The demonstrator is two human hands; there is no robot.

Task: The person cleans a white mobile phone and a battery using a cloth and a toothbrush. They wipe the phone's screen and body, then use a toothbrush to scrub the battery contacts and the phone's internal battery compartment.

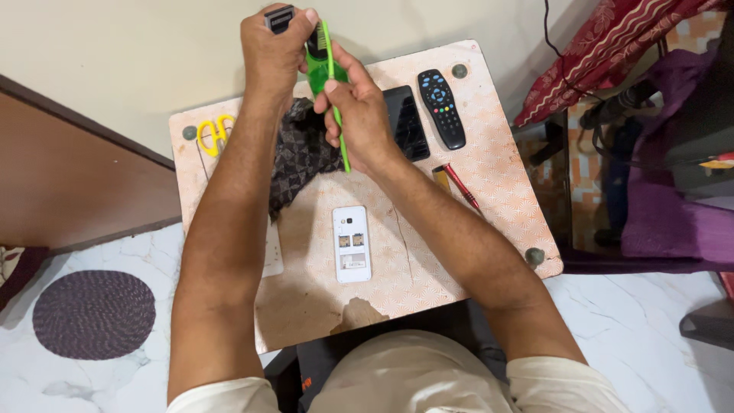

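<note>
Head view, looking straight down: two bare hands meet above the far edge of a small table. The left hand has its fingers curled tight around one small dark block, held past the table's far rim. The right hand pinches one green brush between thumb and fingers, its head up against the block.

On the table lie one white phone with its back off, one black phone, one remote, one red screwdriver, one pair of yellow scissors and one dark patterned cloth.

The tabletop is worn, pale and patterned, with a round stud at each visible corner. It stands on white marble floor by a cream wall. An oval mat lies left; purple fabric crowds the right. The near half of the tabletop around the white phone is open.
</note>
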